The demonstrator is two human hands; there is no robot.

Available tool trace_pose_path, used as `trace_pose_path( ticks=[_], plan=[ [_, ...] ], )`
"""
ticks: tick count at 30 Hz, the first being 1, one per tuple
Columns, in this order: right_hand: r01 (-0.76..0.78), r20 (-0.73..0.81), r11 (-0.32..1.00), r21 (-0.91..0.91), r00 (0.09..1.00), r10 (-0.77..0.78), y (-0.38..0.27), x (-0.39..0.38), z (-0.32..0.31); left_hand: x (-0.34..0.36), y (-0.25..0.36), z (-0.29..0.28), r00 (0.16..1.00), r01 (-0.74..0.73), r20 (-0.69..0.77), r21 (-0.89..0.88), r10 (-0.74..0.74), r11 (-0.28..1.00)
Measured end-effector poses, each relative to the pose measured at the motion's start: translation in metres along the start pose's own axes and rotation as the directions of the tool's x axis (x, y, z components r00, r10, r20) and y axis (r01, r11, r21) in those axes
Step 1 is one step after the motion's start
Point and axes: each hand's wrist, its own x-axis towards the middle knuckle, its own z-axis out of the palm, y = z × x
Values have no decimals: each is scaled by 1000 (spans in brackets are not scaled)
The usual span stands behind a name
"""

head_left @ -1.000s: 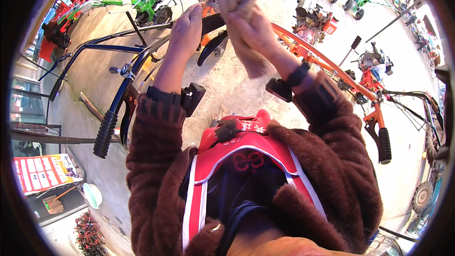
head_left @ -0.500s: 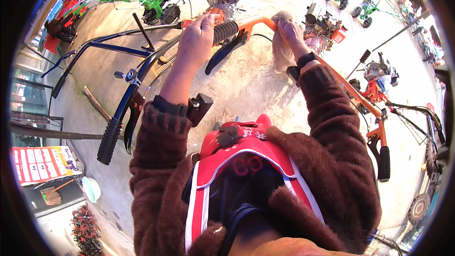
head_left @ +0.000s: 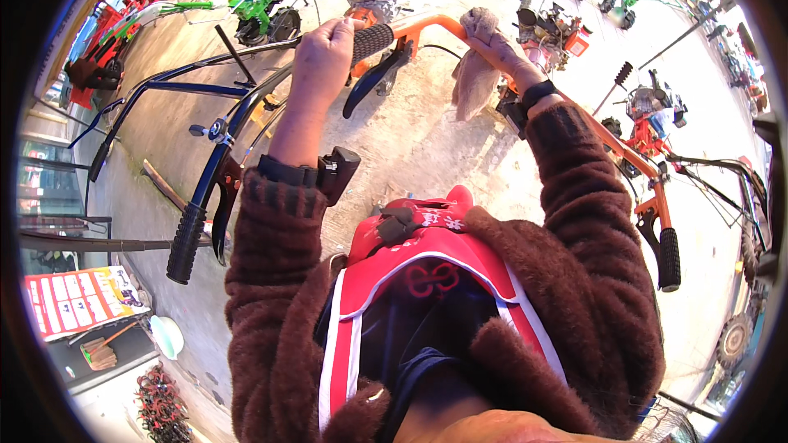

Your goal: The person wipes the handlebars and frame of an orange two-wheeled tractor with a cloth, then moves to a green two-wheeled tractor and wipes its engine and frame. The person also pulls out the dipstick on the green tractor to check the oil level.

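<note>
My left hand is closed around the black rubber grip at the left end of an orange handlebar of a tiller. My right hand presses a grey rag against the orange bar a little to the right, with the rag hanging down below it. The bar runs on to the right and down to a second black grip. A black lever hangs under the left grip. Both forearms wear brown fuzzy sleeves with black wrist devices.
A blue-handled tiller stands close on my left. Green machines and red ones line the far side; several more orange and green tillers stand ahead and to the right. A red signboard lies at lower left on the concrete floor.
Both hands came down from in front of the camera, where they were working the rag together. The left hand moved onto the black grip and the right laid the rag on the orange bar.
</note>
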Motion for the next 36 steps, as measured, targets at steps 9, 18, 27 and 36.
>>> trace_pose_path(
  ticks=[9,18,27,36],
  plan=[
    [-300,-128,893,-335,954,273,15,-71,-34,-3,-3,-5,998,0,71,-29,2,1000],
    [-500,-331,785,-365,858,393,55,-174,-58,-1,12,-10,968,-248,125,395,216,885],
    [-247,-181,923,-296,963,199,38,-107,-37,-2,13,-6,947,-320,121,339,297,885],
    [-219,-539,848,-482,838,-90,-12,-2,33,2,7,-3,905,-421,90,322,416,848]
  ],
)
